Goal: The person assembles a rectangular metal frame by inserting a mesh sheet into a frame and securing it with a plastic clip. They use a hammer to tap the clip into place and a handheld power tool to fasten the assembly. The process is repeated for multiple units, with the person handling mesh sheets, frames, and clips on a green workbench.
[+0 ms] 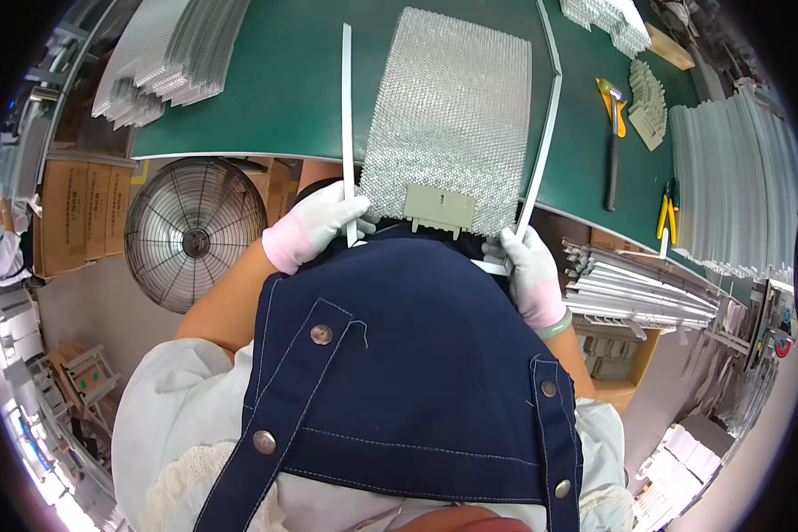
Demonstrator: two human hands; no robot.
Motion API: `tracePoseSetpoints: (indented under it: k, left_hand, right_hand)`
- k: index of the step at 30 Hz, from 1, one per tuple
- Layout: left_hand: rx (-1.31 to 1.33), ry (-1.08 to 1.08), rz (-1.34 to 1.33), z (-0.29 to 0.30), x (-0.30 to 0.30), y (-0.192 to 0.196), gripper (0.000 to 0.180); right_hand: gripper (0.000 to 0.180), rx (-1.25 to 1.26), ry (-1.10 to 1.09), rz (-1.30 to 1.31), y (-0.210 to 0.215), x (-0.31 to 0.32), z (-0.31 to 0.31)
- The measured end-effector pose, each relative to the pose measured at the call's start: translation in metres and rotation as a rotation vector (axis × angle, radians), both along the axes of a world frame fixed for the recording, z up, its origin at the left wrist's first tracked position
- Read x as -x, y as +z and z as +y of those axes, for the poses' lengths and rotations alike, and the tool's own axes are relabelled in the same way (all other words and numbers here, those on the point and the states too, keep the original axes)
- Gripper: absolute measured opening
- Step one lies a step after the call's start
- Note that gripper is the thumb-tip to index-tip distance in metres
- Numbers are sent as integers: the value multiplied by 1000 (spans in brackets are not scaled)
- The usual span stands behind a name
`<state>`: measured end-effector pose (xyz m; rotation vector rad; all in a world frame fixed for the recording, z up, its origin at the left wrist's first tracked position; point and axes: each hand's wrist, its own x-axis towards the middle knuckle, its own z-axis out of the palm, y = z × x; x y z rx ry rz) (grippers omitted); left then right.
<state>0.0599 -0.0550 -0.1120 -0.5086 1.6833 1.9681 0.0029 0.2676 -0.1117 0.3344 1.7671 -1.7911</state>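
In front of me a silvery metal mesh panel [452, 111] lies on the green table, its near end over the edge. A grey-green plastic piece [440, 207] with small prongs sits at the panel's near end. My left hand [321, 223], in a white and pink glove, is closed on a thin pale strip [348, 115] left of the mesh. My right hand [532, 270], gloved alike, is closed on the strip [541, 146] at the right, which has bends along it. Whether the two strips join is hidden by my apron.
A hammer [614, 146] with a yellow tool, yellow-handled pliers [667, 215] and stacked plastic pieces [647, 105] lie on the table's right [585, 177]. Mesh stacks stand at left [173, 53] and right [736, 182]. A fan [195, 239] stands at lower left; metal strips [638, 288] lie at right below the table.
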Motion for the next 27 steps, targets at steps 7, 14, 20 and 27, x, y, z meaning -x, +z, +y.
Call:
tracePoseSetpoints:
  k: [7,14,20,27]
  left_hand:
    - [90,-191,30,-9,5,-17,39]
    - [-9,205,-47,31,5,1,52]
    - [-236,459,18,39,17,-6,38]
    - [-473,629,33,44,24,-23,36]
  right_hand:
    - [32,82,105,39,-15,6,2]
    - [32,124,-90,137,-21,3,-18]
    - [22,239,-333,111,-35,13,-32]
    - [24,486,-421,-95,-29,23,-35]
